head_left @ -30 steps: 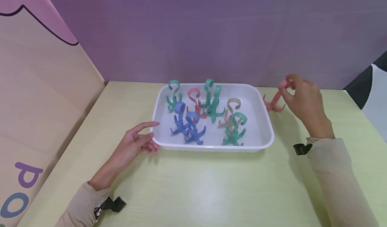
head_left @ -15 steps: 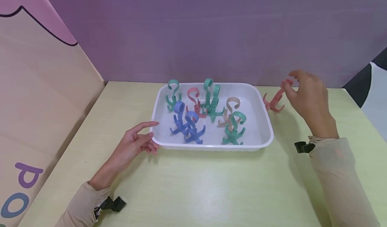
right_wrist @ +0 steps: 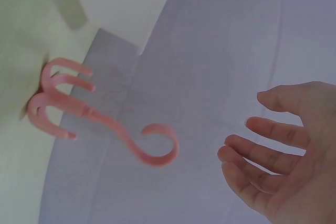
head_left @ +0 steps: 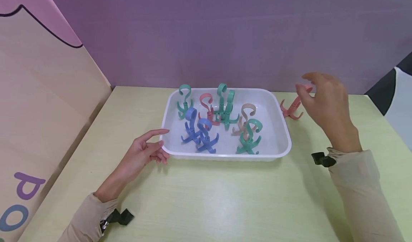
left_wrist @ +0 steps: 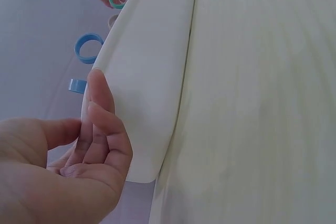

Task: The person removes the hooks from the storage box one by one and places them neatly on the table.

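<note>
In the head view my left hand (head_left: pixel 146 150) holds the front left corner of a white tray (head_left: pixel 222 157), its index fingertip over the rim. The left wrist view shows its fingers (left_wrist: pixel 107 129) against the tray's outer wall. Inside the tray stand several plastic four-pronged hooks: blue hooks (head_left: pixel 207 138), green hooks (head_left: pixel 249 141), a pink hook (head_left: pixel 210 116) and a beige hook (head_left: pixel 246 125). Right of the tray another pink hook (head_left: pixel 292 109) stands on the table. My right hand (head_left: pixel 329 106) hovers beside its curved top; the right wrist view shows them apart, the fingers loosely bent.
The pale wooden table (head_left: pixel 206 199) meets a purple backdrop (head_left: pixel 225 38) behind the tray. A printed panel (head_left: pixel 38 102) borders the left side. A black and white object (head_left: pixel 397 88) stands beyond the right edge.
My right hand has let go of the pink hook and drawn slightly away to the right. That hook stays upright on the table. The left hand and tray have barely moved.
</note>
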`<action>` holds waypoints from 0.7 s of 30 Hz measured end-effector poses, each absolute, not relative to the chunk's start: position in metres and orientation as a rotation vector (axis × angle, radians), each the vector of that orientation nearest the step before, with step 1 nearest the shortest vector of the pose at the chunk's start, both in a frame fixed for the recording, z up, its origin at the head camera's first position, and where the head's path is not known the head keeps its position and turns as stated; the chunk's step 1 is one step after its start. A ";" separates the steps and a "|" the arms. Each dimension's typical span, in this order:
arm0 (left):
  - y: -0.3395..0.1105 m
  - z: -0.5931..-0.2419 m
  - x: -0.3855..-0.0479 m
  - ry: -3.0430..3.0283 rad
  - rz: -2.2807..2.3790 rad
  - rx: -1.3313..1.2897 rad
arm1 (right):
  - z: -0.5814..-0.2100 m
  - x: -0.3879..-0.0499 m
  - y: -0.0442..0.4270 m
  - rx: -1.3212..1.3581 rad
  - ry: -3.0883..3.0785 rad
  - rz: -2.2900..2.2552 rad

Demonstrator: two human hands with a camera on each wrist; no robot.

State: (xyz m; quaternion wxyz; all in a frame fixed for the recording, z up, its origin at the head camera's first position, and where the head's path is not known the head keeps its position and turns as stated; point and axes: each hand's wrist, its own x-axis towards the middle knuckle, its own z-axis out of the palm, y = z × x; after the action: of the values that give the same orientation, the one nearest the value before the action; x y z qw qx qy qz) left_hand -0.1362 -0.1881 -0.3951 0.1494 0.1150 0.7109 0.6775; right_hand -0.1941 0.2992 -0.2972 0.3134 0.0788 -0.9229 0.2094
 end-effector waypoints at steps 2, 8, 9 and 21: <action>-0.188 -0.395 -0.136 2.042 1.944 0.325 | -0.295 -0.191 0.294 0.225 -2.446 0.553; -0.189 -0.394 -0.136 2.033 1.956 0.323 | -0.285 -0.182 0.274 0.316 -2.464 0.540; -0.189 -0.394 -0.136 2.029 1.960 0.322 | -0.284 -0.181 0.271 0.342 -2.464 0.535; -0.188 -0.393 -0.136 2.007 1.968 0.315 | -0.284 -0.154 0.239 0.653 -2.462 0.482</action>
State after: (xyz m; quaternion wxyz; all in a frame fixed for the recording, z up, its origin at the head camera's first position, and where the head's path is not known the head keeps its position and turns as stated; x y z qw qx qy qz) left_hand -0.1362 -0.1875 -0.3931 0.1561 0.1099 0.7009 0.6873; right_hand -0.1542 0.2391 -0.2838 0.2715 0.2424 -0.9141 0.1788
